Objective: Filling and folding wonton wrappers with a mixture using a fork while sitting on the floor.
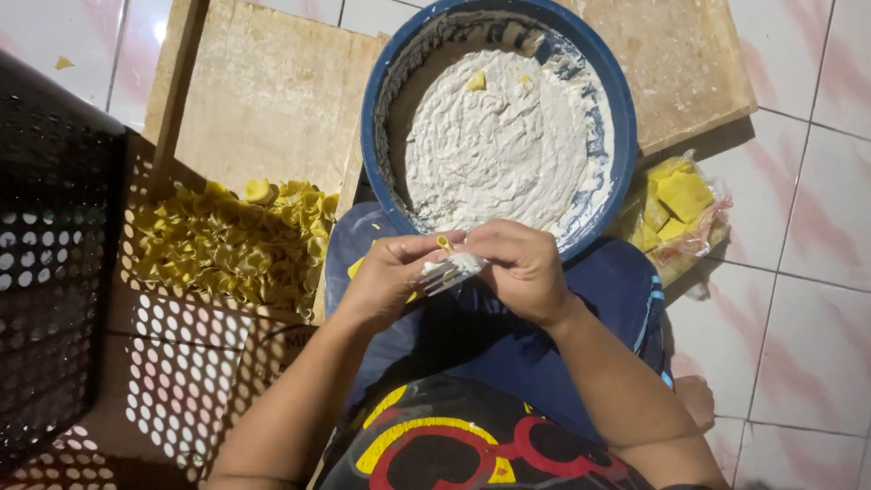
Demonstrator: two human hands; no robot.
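Head view, looking down on a seated person's lap and a tiled floor point(817, 227). The left hand point(386, 277) and right hand point(522, 268) meet at the centre, just near of a round blue bowl point(381, 82) that holds pale, whitish paste smeared up its inner wall. The left hand's fingers are curled and pinch a small yellow wrapper point(444, 243) with paste on it; the right hand's fingers are pressed together around a white fork-like utensil point(445, 272) laid against that wrapper. To the right of the bowl, on the floor, lies a clear plastic bag point(676, 213), crumpled and open, with reddish trim along one edge, holding flat square yellow sheets; no label can be made out on it. To the left, a heap of folded yellow pieces point(240, 240) rests on a brown cardboard surface. A dark perforated plastic basket point(50, 254) stands at the far left edge and throws a dotted light pattern over the cardboard. Two worn wooden boards point(263, 91) lie under and beyond the bowl. The floor is of glossy white tiles veined with pink, with thin dark joints. The person wears blue shorts point(508, 345) and a dark printed shirt.
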